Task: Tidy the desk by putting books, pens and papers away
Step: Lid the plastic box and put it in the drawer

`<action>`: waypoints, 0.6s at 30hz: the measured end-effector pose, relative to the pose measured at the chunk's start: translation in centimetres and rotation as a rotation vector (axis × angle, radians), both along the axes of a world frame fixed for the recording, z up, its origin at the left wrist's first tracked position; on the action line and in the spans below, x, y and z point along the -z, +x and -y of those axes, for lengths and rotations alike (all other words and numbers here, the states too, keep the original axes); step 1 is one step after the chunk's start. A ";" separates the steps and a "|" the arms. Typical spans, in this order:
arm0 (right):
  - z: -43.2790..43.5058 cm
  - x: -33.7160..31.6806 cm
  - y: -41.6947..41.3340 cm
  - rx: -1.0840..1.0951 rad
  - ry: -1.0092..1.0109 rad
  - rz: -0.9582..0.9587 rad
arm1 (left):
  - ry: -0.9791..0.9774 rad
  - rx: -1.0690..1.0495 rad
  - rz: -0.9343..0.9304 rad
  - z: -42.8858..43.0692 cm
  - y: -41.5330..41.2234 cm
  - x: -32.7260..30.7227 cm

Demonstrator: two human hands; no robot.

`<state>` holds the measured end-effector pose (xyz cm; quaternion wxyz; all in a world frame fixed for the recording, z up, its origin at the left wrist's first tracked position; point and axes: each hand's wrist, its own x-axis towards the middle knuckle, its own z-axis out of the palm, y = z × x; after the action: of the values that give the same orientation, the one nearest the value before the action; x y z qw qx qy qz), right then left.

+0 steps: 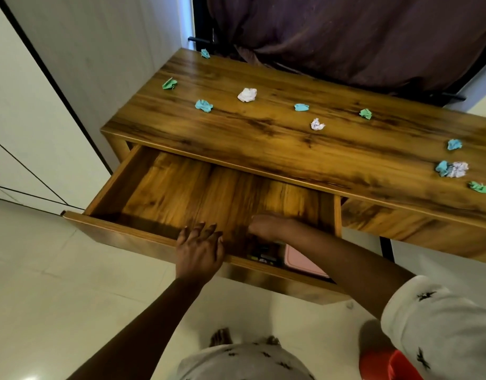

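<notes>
Head view: a person stands at a wooden desk whose wide drawer (165,187) is pulled fully out below the tabletop (263,135). The left hand (199,250) rests on the drawer's front edge, its grip apart, with fingers straight and spread over the rim and holding nothing. The right hand (266,226) reaches down inside the drawer near its right front corner. Its fingertips are hidden behind the hand, so whether that grip is apart or clamped on anything cannot be told.

Just below the right hand, against the drawer front, lie a pink flat object (305,260) and, beside it on the left, some small dark items (261,255) too shadowed to name.

Crumpled paper balls are scattered across the tabletop, all well apart from both hands. A teal ball (205,53) sits at the far left corner, with a green ball (169,83) and a second teal ball (203,105) nearer. A white ball (247,94) lies toward the middle, followed by a third teal ball (301,107), a small white ball (317,124) and a second green ball (365,114). At the right end are a fourth teal ball (454,144), a teal-and-white pair (451,169) touching each other, and a third green ball (479,187).

A dark curtain (346,37) hangs behind the desk — pale floor tiles (58,283) lie below.
</notes>
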<state>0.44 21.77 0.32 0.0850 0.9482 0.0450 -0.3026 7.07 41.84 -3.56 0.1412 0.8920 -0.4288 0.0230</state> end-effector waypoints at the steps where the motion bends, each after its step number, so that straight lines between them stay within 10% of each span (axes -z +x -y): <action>1: 0.0 -0.2 -0.1 0.018 0.006 -0.004 | -0.009 0.001 -0.002 0.0 0.0 0.0; 13: 0.1 -0.4 -1.4 0.362 0.168 -0.102 | -0.015 0.011 0.010 -0.1 0.4 0.8; 18: 0.5 -2.3 -2.4 0.582 0.276 0.295 | -0.038 0.047 0.019 -0.3 0.4 0.8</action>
<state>-1.93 21.31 2.59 -0.1282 0.9573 -0.1994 -0.1652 7.49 42.09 -4.36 0.1545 0.8785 -0.4506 0.0364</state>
